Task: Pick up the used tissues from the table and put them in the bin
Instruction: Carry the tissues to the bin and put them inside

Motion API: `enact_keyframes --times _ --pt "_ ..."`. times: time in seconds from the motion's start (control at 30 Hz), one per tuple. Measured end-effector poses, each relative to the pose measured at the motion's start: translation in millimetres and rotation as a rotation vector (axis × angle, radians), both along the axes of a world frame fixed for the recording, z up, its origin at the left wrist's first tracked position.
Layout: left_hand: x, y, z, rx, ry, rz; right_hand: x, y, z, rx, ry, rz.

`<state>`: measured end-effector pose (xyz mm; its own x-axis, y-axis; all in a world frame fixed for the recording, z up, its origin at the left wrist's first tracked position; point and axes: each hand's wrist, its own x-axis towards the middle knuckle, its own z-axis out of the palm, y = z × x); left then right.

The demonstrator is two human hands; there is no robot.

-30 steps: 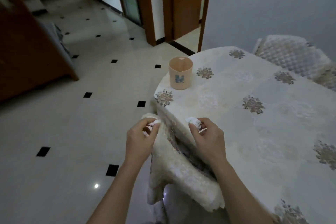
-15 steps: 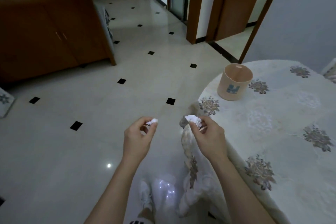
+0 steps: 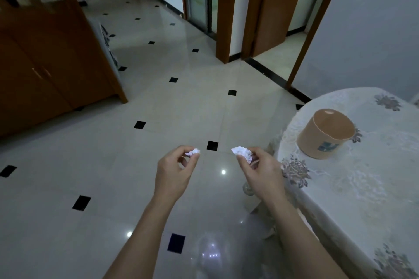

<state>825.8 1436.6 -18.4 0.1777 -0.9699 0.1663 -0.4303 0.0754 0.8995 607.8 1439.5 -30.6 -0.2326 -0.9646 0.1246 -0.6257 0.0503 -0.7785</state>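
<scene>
My left hand (image 3: 174, 172) pinches a small crumpled white tissue (image 3: 193, 152) between thumb and fingers, held over the floor. My right hand (image 3: 260, 174) grips a larger crumpled white tissue (image 3: 242, 152) just left of the table's edge. The table (image 3: 362, 199) with its pale flowered cloth fills the right side. On it stands a small tan bin (image 3: 324, 133) with a blue mark, to the right of and beyond my right hand.
Glossy pale floor tiles (image 3: 158, 142) with black diamond insets spread ahead. A brown wooden cabinet (image 3: 45, 63) stands at the left. Wooden door frames (image 3: 226, 11) and open doorways lie at the back; a grey wall (image 3: 374, 29) rises behind the table.
The view has swung left, so the table and bin now sit further right. Both hands, still holding their tissues, have come off the table's edge and are over the floor.
</scene>
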Motion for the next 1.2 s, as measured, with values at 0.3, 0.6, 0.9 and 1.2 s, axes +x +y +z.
enact_keyframes --times 0.3,0.6,0.9,1.2 --pt "24 -97 -3 -0.026 -0.018 -0.059 25 -82 -4 0.034 -0.020 -0.051" --pt "14 -234 -4 -0.016 -0.099 -0.133 17 -222 -8 0.039 -0.103 -0.076" --pt "-50 -417 19 -0.057 -0.129 -0.198 -43 -396 8 -0.004 -0.096 -0.155" --pt "-122 -528 15 -0.053 -0.085 -0.371 -101 -472 0 0.013 -0.076 -0.313"
